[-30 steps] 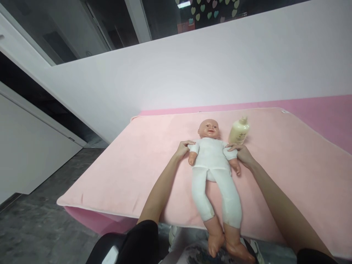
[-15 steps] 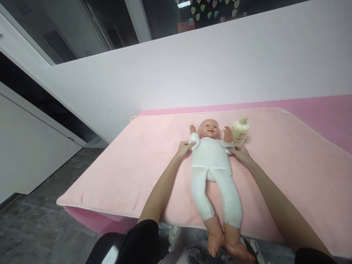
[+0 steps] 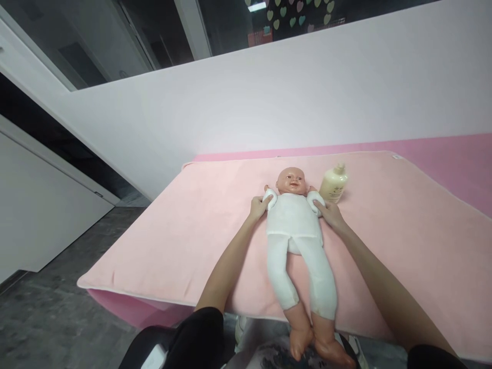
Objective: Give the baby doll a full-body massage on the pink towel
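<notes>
Evidently, the left hand (image 3: 259, 206) and right hand (image 3: 331, 214) each pinch 1 white cloth arm (image 3: 313, 197) of the baby doll (image 3: 294, 218), which lies face-up on the pink blanket (image 3: 184, 241), feet (image 3: 302, 341) past its near edge; those padded arms should bend softly, best held near the shoulders, while the smooth head (image 3: 291, 179) looks stiffer

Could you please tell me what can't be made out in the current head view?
In the head view:
The doll: its hands are mostly hidden behind its bent white sleeves.
The left grip and right grip: some fingers are hidden by the sleeves.
The bottle: label print too small to read.
The blanket tag: too small to read.
The white object: cut off by the bottom edge.
</notes>
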A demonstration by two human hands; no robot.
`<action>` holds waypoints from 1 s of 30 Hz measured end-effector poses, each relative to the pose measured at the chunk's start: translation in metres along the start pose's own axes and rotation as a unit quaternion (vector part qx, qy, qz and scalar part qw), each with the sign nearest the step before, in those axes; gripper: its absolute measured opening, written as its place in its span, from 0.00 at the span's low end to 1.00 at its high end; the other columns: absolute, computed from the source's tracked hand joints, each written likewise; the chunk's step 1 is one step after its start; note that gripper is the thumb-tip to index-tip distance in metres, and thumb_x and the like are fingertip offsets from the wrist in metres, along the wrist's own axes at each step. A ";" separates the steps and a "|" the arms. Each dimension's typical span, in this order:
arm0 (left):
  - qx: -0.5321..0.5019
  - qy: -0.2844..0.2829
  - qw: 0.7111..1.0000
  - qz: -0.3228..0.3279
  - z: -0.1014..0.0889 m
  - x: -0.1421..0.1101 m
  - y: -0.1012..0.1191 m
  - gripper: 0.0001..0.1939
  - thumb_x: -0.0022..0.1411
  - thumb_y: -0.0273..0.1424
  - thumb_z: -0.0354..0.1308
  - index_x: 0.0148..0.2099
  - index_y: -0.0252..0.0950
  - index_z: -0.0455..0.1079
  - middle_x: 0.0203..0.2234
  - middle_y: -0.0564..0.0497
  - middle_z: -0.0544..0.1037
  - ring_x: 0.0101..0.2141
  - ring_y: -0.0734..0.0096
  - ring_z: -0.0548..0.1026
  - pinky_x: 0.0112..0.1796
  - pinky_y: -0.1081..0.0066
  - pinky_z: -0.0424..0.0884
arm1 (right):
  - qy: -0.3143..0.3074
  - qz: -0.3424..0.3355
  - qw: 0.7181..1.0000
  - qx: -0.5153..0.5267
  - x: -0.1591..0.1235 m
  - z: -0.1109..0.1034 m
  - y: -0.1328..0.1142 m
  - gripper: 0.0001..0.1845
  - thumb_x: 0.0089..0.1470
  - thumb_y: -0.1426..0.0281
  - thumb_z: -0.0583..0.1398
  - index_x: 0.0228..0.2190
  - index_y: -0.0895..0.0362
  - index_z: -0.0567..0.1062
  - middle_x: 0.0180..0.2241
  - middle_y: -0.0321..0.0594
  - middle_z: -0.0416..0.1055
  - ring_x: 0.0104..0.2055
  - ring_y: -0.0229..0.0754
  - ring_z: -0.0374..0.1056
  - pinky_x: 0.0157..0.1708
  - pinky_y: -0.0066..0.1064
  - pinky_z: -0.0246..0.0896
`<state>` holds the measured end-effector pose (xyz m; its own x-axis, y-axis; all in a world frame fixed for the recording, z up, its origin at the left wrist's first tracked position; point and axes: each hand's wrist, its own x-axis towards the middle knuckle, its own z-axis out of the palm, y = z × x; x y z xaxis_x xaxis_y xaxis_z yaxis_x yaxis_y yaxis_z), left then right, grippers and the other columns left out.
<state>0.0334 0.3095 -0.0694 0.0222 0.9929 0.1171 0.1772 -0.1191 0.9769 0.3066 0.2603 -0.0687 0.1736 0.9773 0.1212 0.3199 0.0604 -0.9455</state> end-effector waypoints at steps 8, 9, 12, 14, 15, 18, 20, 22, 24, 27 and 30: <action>-0.129 -0.089 0.987 -0.030 -0.010 -0.006 0.002 0.23 0.41 0.45 0.69 0.21 0.29 0.68 0.17 0.54 0.66 0.21 0.81 0.60 0.25 0.75 0.54 | -0.068 0.004 0.996 0.062 -0.007 -0.014 -0.005 0.20 0.39 0.54 0.63 0.27 0.59 0.78 0.31 0.42 0.75 0.35 0.44 0.67 0.36 0.34 0.63; -0.137 -0.099 0.985 -0.034 -0.011 -0.007 0.004 0.21 0.41 0.44 0.69 0.22 0.29 0.70 0.18 0.53 0.68 0.21 0.80 0.62 0.25 0.75 0.56 | -0.074 -0.004 0.995 0.069 -0.007 -0.015 -0.005 0.17 0.39 0.57 0.62 0.28 0.59 0.78 0.33 0.42 0.75 0.37 0.45 0.68 0.39 0.35 0.64; -0.152 -0.118 0.980 -0.040 -0.014 -0.009 0.009 0.15 0.40 0.36 0.70 0.26 0.29 0.75 0.22 0.51 0.74 0.24 0.77 0.67 0.29 0.73 0.61 | -0.087 -0.033 0.991 0.091 -0.006 -0.017 -0.002 0.13 0.36 0.67 0.59 0.26 0.56 0.80 0.36 0.42 0.76 0.42 0.45 0.69 0.48 0.38 0.62; -0.164 -0.115 0.979 -0.034 -0.016 -0.009 0.011 0.10 0.38 0.30 0.69 0.27 0.31 0.77 0.25 0.50 0.77 0.28 0.74 0.71 0.33 0.72 0.65 | -0.089 -0.046 0.990 0.103 -0.004 -0.017 0.001 0.14 0.34 0.70 0.56 0.25 0.54 0.80 0.37 0.41 0.76 0.43 0.45 0.69 0.51 0.39 0.60; -0.170 -0.111 0.979 -0.028 -0.017 -0.009 0.010 0.09 0.37 0.27 0.67 0.27 0.32 0.77 0.27 0.50 0.77 0.30 0.72 0.72 0.35 0.71 0.66 | -0.087 -0.048 0.989 0.106 -0.003 -0.017 0.003 0.14 0.33 0.70 0.56 0.24 0.54 0.80 0.38 0.41 0.76 0.43 0.45 0.69 0.52 0.39 0.59; -0.178 -0.107 0.978 -0.014 -0.019 -0.008 0.008 0.09 0.35 0.22 0.62 0.25 0.34 0.77 0.29 0.49 0.79 0.34 0.70 0.74 0.42 0.67 0.68 | -0.079 -0.043 0.990 0.113 -0.001 -0.018 0.007 0.14 0.32 0.71 0.55 0.22 0.54 0.80 0.38 0.41 0.76 0.42 0.44 0.69 0.53 0.39 0.59; -0.175 -0.107 0.979 -0.016 -0.019 -0.008 0.007 0.09 0.35 0.21 0.60 0.24 0.35 0.77 0.30 0.49 0.79 0.34 0.69 0.75 0.43 0.66 0.68 | -0.077 -0.043 0.989 0.117 -0.001 -0.018 0.009 0.14 0.31 0.72 0.55 0.22 0.54 0.79 0.39 0.41 0.76 0.42 0.44 0.70 0.52 0.39 0.60; -0.171 -0.105 0.979 -0.020 -0.019 -0.008 0.007 0.11 0.36 0.21 0.60 0.26 0.35 0.78 0.31 0.48 0.80 0.34 0.68 0.75 0.42 0.65 0.68 | -0.075 -0.042 0.990 0.116 -0.003 -0.018 0.009 0.15 0.32 0.72 0.55 0.23 0.54 0.80 0.39 0.41 0.76 0.43 0.44 0.70 0.52 0.38 0.61; -0.169 -0.105 0.980 -0.022 -0.017 -0.009 0.007 0.12 0.36 0.22 0.61 0.28 0.35 0.79 0.31 0.48 0.80 0.34 0.68 0.75 0.41 0.66 0.68 | -0.072 -0.036 0.991 0.110 -0.005 -0.018 0.006 0.18 0.32 0.73 0.54 0.26 0.55 0.80 0.39 0.41 0.76 0.43 0.44 0.70 0.51 0.38 0.62; -0.171 -0.101 0.980 -0.027 -0.014 -0.010 0.009 0.12 0.35 0.26 0.67 0.29 0.33 0.79 0.28 0.49 0.79 0.31 0.70 0.73 0.37 0.69 0.66 | -0.062 -0.019 0.992 0.106 -0.008 -0.016 -0.001 0.21 0.32 0.73 0.54 0.30 0.55 0.81 0.39 0.41 0.76 0.43 0.45 0.70 0.48 0.38 0.63; -0.164 -0.106 0.980 -0.040 -0.012 -0.012 0.012 0.13 0.37 0.34 0.71 0.26 0.30 0.77 0.22 0.51 0.76 0.26 0.75 0.70 0.32 0.72 0.63 | -0.047 -0.013 0.993 0.108 -0.009 -0.014 -0.008 0.19 0.33 0.71 0.56 0.31 0.56 0.80 0.38 0.41 0.76 0.43 0.46 0.71 0.47 0.38 0.64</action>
<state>0.0231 0.2963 -0.0567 0.2313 0.9724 0.0315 -0.1384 0.0008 0.9904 0.3157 0.2481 -0.0583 0.0760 0.9889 0.1273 0.1135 0.1182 -0.9865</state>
